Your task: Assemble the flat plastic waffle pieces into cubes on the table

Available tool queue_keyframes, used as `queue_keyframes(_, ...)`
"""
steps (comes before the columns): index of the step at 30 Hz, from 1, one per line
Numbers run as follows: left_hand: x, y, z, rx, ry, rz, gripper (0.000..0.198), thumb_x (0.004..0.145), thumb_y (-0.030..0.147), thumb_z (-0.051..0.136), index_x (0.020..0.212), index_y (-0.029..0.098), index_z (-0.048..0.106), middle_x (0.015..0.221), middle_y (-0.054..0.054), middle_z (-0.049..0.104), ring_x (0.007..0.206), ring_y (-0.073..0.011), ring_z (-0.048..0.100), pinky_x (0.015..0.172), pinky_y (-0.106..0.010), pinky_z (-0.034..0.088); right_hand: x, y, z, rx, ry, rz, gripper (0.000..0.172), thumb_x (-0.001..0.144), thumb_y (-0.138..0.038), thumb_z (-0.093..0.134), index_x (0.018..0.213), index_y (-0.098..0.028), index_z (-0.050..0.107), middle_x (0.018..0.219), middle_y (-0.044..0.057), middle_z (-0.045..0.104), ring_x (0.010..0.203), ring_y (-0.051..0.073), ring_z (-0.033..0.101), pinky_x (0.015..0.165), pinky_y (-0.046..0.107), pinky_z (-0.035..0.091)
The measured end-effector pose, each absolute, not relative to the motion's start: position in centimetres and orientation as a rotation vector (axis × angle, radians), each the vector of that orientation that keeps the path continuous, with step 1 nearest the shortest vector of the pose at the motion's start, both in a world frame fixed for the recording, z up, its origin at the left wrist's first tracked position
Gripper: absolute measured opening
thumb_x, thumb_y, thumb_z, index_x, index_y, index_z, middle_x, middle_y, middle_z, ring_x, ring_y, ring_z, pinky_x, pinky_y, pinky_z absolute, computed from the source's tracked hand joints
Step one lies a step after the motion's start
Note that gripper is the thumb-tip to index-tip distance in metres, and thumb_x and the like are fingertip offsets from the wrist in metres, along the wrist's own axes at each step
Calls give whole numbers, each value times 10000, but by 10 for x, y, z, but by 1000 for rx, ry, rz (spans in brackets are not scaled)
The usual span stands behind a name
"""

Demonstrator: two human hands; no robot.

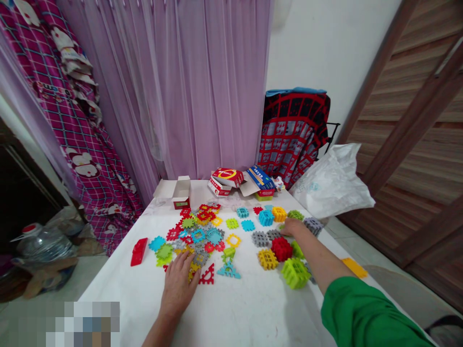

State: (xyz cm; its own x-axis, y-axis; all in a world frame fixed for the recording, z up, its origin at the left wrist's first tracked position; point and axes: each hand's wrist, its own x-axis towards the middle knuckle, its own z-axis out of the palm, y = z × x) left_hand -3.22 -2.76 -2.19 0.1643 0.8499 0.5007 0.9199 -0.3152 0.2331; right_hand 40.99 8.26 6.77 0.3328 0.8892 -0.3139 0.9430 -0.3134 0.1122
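My left hand (179, 282) lies flat and open on the white table (238, 313), fingertips touching the near edge of a pile of flat coloured plastic grid tiles (197, 233). A red triangular tile (208, 275) sits just right of its fingers. My right hand (291, 226), in a green sleeve, reaches out to the far right of the table among assembled block cubes; its fingers curl by a grey cube (313, 224) and a green one (295, 215). Whether it grips anything is hidden. A red cube (281, 248), a yellow cube (268, 259) and a lime cube (295, 273) lie under my forearm.
Small cardboard boxes (227, 180) and an open white box (181, 192) stand at the table's far edge. A white plastic bag (331, 183) rests at the right corner. A red toy piece (139, 251) lies at left. Purple curtains hang behind; a chair draped in red cloth (292, 132) stands beyond.
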Motion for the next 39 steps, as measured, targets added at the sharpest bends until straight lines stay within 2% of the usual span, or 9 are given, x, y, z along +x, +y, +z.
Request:
queue_keyframes(7,-33,-26,-23,-2300,-1739,-857,423,884,396,510,1252,225,630,1316,-114,628,1244,-297,549,1035,-518,435,411,83,66,2311,1638,-270,477,759,-283,654,1188,-75,679,1253,226,644,1169,299,613,945,347,469)
queue_keyframes(14,-35,-25,-25,-2301,-1729,-854,433,887,404,501,1262,223,622,1317,-119,623,1237,-301,551,1035,-524,432,412,83,66,2344,1644,-284,508,701,-322,719,1170,-128,691,1210,198,674,1148,309,620,927,357,475)
queue_keyframes(23,-33,-26,-21,-2301,-1738,-850,424,881,404,507,1244,223,631,1316,-117,629,1237,-302,554,1038,-519,434,408,79,73,2341,1649,-320,492,701,-298,713,1152,-102,701,1215,209,666,1143,303,623,925,347,476)
queue_keyframes(30,-30,-29,-17,-2299,-1751,-855,406,889,378,508,1245,225,627,1313,-110,632,1239,-294,552,1044,-513,426,400,72,102,2358,1660,-303,437,719,-221,678,1141,-107,706,1192,200,679,1091,298,646,871,346,491)
queue_keyframes(33,-29,-29,-16,-2300,-1759,-857,404,885,361,514,1247,219,625,1308,-108,637,1240,-296,550,1042,-513,427,385,64,124,2405,1701,-208,420,783,-244,618,1184,-135,682,1222,201,662,1112,317,633,861,377,484)
queue_keyframes(37,-28,-30,-13,-2310,-1761,-884,410,872,338,533,1250,207,621,1312,-114,632,1245,-293,545,1044,-510,428,338,40,138,2399,1983,-74,398,903,-333,480,1266,-257,624,1289,92,645,1166,252,598,893,325,450)
queue_keyframes(39,-27,-30,-12,-2306,-1774,-891,401,866,332,541,1237,208,630,1301,-115,639,1237,-296,553,1044,-522,426,304,23,130,2380,2317,-93,346,905,-319,481,1192,-259,665,1202,55,694,1110,224,623,871,292,445)
